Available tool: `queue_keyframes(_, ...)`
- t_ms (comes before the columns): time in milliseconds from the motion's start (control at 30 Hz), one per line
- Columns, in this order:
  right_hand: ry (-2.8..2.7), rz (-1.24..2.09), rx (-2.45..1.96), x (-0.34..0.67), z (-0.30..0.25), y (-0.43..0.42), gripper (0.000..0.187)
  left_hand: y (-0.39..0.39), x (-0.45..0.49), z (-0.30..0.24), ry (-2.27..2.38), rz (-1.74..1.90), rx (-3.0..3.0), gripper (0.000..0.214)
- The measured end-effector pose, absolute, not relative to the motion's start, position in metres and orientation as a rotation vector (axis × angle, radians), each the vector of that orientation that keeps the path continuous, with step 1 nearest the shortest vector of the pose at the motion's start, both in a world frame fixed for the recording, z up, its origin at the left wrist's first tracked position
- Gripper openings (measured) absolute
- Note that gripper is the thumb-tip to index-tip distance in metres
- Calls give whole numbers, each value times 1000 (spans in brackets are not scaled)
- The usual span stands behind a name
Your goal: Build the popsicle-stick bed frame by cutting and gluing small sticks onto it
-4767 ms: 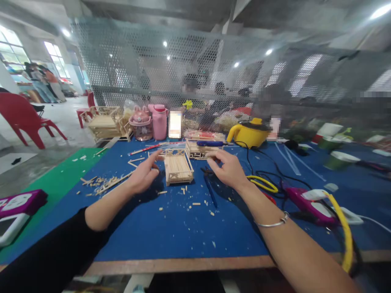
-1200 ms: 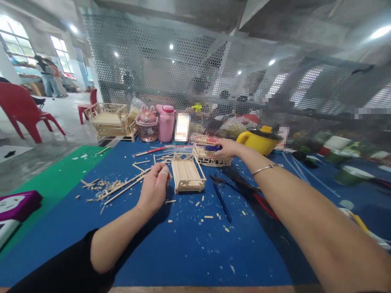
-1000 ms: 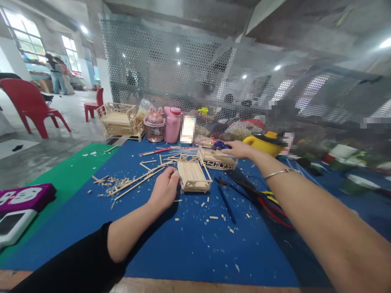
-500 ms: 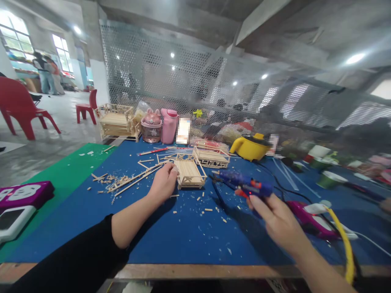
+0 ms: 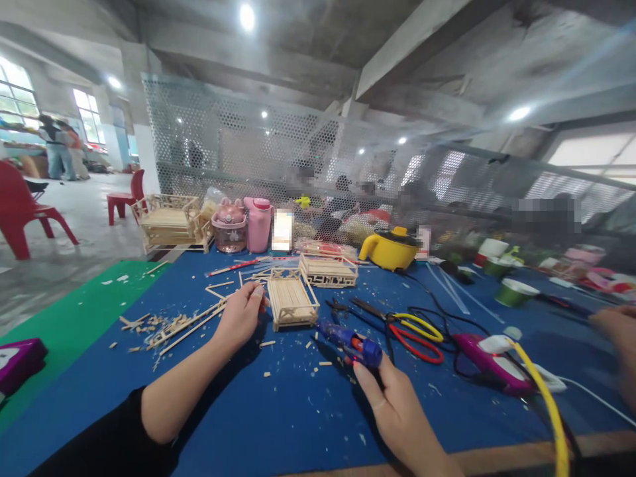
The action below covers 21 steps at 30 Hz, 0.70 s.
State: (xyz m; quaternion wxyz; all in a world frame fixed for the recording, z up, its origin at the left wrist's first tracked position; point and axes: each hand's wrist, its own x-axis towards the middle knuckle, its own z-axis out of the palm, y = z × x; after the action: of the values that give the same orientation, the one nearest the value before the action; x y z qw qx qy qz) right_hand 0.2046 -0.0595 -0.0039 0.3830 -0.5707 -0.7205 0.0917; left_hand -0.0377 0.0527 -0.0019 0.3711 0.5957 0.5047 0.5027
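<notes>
My left hand (image 5: 241, 317) is closed in a pinch at the left side of a miniature bed (image 5: 292, 291) built from thin wooden sticks, which stands on the blue table top (image 5: 278, 417). Its fingertips partly hide what they grip. In my right hand (image 5: 392, 397) is a blue glue gun (image 5: 350, 342), its nozzle by the front right corner of the bed. A second stick model (image 5: 328, 271) stands just behind. Scissors (image 5: 397, 321) with yellow and red handles lie right of the glue gun, beside black pliers (image 5: 338, 306).
Loose sticks and offcuts (image 5: 173, 329) are scattered at left. Along the back stand a larger stick model (image 5: 173, 222), a pink bottle (image 5: 258, 225) and a yellow pot (image 5: 390, 248). A purple power strip (image 5: 489, 364) with cables lies at right. Another person's hand (image 5: 616, 331) shows at the right edge.
My right hand has brought the glue gun leftward and down to the bed's front right corner, uncovering the scissors. My left hand stays at the bed's left side. The view has shifted.
</notes>
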Motion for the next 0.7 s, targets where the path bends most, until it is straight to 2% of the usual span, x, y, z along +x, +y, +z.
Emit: queue_keyframes(700,-1859,183,-1461,202,-9,-45,35,56,-39,-6,1312,1288,1680,29)
